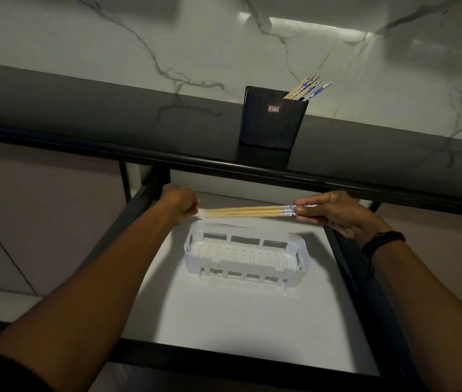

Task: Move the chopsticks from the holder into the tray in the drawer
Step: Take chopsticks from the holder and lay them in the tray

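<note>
right grip (334,215) pinches the chopstick bundle (248,212), left hand (180,203) fisted at its tips; mid-transfer, next lower flat into empty tray (303,250), more left in holder (270,120).

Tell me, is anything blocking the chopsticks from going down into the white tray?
Nothing visible is. The chopsticks in the hands hang level just above the far edge of the white tray, held between the left hand and right hand. The tray looks empty and open on top. More chopsticks wait in the black holder.

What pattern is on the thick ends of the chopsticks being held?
A blue-and-white print on the thick ends of the held chopsticks, at the right hand; the rest is plain tan. Head view, the only one.
</note>
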